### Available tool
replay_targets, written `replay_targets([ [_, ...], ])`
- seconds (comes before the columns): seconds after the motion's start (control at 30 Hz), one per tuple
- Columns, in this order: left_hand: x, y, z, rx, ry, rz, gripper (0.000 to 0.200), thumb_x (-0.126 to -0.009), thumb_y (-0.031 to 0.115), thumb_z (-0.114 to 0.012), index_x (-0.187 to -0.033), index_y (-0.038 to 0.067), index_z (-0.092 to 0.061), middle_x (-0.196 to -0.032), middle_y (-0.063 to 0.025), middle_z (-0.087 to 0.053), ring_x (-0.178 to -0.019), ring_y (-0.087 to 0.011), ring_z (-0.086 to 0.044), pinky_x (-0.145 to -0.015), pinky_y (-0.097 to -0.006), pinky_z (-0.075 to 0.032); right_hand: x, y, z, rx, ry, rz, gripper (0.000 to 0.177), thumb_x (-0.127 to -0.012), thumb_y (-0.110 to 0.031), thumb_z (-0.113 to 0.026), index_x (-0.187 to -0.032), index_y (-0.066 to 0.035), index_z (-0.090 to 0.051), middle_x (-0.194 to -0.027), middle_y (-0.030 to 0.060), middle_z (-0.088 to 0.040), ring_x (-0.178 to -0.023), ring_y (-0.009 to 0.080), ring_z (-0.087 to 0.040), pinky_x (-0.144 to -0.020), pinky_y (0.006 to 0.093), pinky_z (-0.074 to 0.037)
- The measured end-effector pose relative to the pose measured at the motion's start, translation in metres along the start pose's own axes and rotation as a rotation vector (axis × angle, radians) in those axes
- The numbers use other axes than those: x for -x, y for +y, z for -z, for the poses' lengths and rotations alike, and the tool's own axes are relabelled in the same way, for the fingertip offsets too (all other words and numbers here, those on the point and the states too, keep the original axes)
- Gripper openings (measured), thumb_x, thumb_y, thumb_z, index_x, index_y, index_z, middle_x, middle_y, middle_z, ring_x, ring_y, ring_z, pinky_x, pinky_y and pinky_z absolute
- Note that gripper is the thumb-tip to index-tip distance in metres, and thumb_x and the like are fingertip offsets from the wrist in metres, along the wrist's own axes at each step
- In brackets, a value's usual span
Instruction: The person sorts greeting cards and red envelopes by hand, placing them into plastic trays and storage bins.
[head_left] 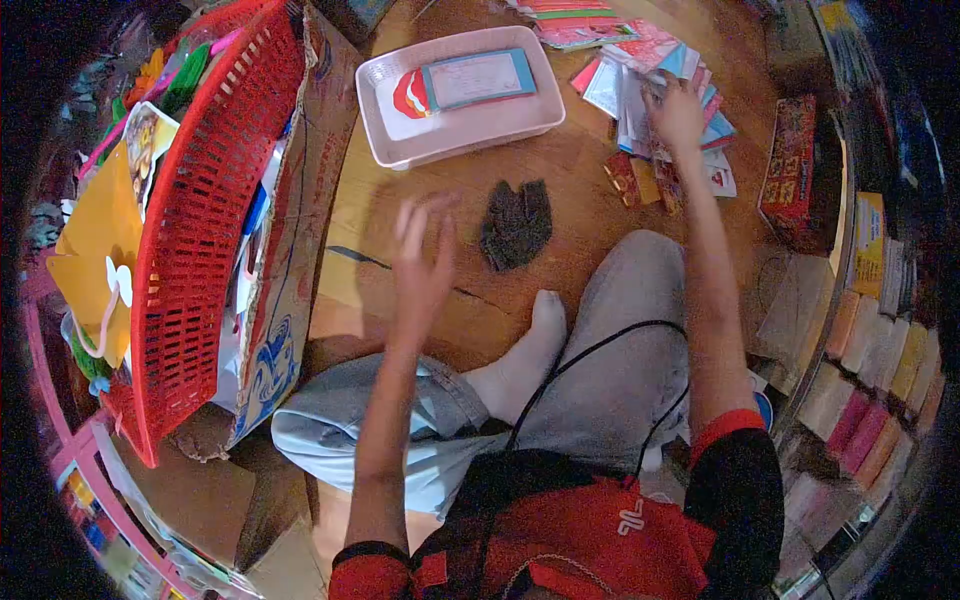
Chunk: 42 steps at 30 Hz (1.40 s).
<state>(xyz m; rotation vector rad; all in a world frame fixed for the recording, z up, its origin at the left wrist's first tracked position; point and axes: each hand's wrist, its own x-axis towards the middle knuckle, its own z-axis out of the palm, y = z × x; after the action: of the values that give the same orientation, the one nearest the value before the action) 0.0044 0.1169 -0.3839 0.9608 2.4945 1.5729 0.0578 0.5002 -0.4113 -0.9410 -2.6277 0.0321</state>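
My right hand (677, 118) reaches to the far right and touches a loose pile of flat paper packets (632, 112), pale blue, white and red. Its fingers look spread over them; no firm hold shows. Over the floor hangs my left hand (424, 245), slightly blurred, with its fingers apart and nothing in them. Ahead of it stands a pale pink plastic tray (395, 148). Inside lie a blue-edged packet with a clear front (480, 78) and a red-and-white piece (410, 95). A dark crumpled cloth (515, 225) lies between my hands, touched by neither.
On the left, a red plastic basket (190, 250) of craft items leans by a cardboard box (310, 200). More red and green packets (580, 22) lie at the back. A dark red patterned box (790, 175) and stacked coloured bundles (860, 420) line the right. A black cable (600, 350) crosses my legs.
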Motion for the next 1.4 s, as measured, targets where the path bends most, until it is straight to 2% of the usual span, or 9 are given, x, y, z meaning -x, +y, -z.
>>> replay_targets([
  [0.33, 0.062, -0.004, -0.020, 0.177, -0.154, 0.202, 0.015, -0.084, 0.004, -0.049, -0.094, 0.003, -0.060, -0.100, -0.0126, -0.056, -0.096, -0.0283, -0.054, -0.085, -0.0338, -0.041, -0.009, 0.071, 0.013, 0.426, -0.162, 0.126, 0.021, -0.080, -0.019, -0.049, -0.095, -0.011, -0.063, -0.082, 0.0179, -0.063, -0.076, 0.0350, -0.062, -0.068, 0.0454, -0.048],
  [0.7, 0.076, 0.027, 0.026, 0.168, -0.087, 0.164, 0.018, -0.088, 0.004, -0.046, -0.101, 0.001, -0.058, -0.102, -0.0124, -0.057, -0.099, -0.0232, -0.054, -0.086, -0.0310, -0.040, 0.053, -0.011, 0.166, -0.532, 0.254, 0.161, 0.027, -0.088, -0.023, -0.052, -0.099, 0.000, -0.060, -0.088, 0.0189, -0.063, -0.081, 0.0258, -0.063, -0.073, 0.0340, -0.047],
  [0.83, 0.091, 0.038, 0.021, 0.533, 0.072, 0.250, 0.021, -0.090, 0.008, -0.047, -0.108, -0.001, -0.053, -0.105, -0.0103, -0.057, -0.101, -0.0178, -0.053, -0.088, -0.0297, -0.039, 0.097, -0.079, 0.137, -1.059, -0.171, 0.119, 0.026, -0.091, -0.022, -0.049, -0.102, -0.001, -0.059, -0.086, 0.0032, -0.060, -0.079, 0.0091, -0.053, -0.073, 0.0229, -0.043],
  [0.93, 0.104, 0.021, 0.030, 0.638, -0.112, 0.369, 0.033, -0.087, 0.017, -0.057, -0.113, -0.003, -0.051, -0.105, -0.0071, -0.058, -0.097, -0.0123, -0.052, -0.086, -0.0259, -0.039, 0.129, -0.132, 0.099, -1.191, -0.382, 0.000, 0.033, -0.090, -0.023, -0.050, -0.106, 0.004, -0.056, -0.094, 0.0146, -0.062, -0.088, 0.0179, -0.057, -0.081, 0.0297, -0.044],
  [1.07, 0.122, -0.033, 0.063, 0.386, -0.099, 0.547, 0.032, -0.082, 0.024, -0.064, -0.100, -0.002, -0.060, -0.087, -0.0071, -0.064, -0.080, -0.0184, -0.059, -0.074, -0.0297, -0.045, 0.148, -0.142, 0.006, -0.857, -0.267, 0.265, 0.037, -0.090, -0.024, -0.048, -0.112, 0.004, -0.052, -0.102, 0.0215, -0.059, -0.093, 0.0301, -0.058, -0.084, 0.0379, -0.044],
  [1.17, 0.138, -0.127, 0.072, -0.078, -0.125, 0.500, 0.036, -0.077, 0.031, -0.067, -0.096, 0.001, -0.062, -0.081, -0.0127, -0.065, -0.076, -0.0297, -0.062, -0.069, -0.0337, -0.047, 0.173, -0.163, 0.028, -0.529, -0.692, 0.116, 0.050, -0.086, -0.031, -0.049, -0.125, 0.000, -0.042, -0.122, 0.0272, -0.045, -0.105, 0.0434, -0.049, -0.090, 0.0496, -0.038],
  [1.23, 0.143, -0.133, 0.074, -0.113, -0.051, 0.486, 0.047, -0.074, 0.036, -0.067, -0.106, 0.002, -0.058, -0.097, -0.0206, -0.060, -0.093, -0.0384, -0.057, -0.076, -0.0393, -0.046, 0.213, -0.151, -0.024, -0.007, -0.251, 0.659, 0.057, -0.087, -0.047, -0.042, -0.128, -0.009, -0.039, -0.127, 0.0239, -0.040, -0.119, 0.0379, -0.039, -0.093, 0.0477, -0.036],
  [1.3, 0.137, -0.088, 0.082, -0.759, -0.153, 0.424, 0.060, -0.071, 0.036, -0.069, -0.116, 0.003, -0.049, -0.116, -0.0223, -0.049, -0.109, -0.0388, -0.047, -0.084, -0.0439, -0.044, 0.219, -0.161, -0.015, 0.023, -0.291, 0.638, 0.058, -0.085, -0.045, -0.046, -0.129, -0.007, -0.037, -0.131, 0.0226, -0.036, -0.121, 0.0411, -0.034, -0.091, 0.0501, -0.036],
  [1.4, 0.143, -0.071, 0.084, -0.609, -0.270, 0.499, 0.076, -0.063, 0.038, -0.074, -0.121, 0.003, -0.042, -0.124, -0.0217, -0.037, -0.116, -0.0397, -0.038, -0.088, -0.0472, -0.041, 0.209, -0.153, -0.029, -0.033, -0.306, 0.519, 0.057, -0.086, -0.042, -0.047, -0.127, -0.003, -0.036, -0.126, 0.0242, -0.041, -0.117, 0.0398, -0.039, -0.090, 0.0486, -0.037],
])
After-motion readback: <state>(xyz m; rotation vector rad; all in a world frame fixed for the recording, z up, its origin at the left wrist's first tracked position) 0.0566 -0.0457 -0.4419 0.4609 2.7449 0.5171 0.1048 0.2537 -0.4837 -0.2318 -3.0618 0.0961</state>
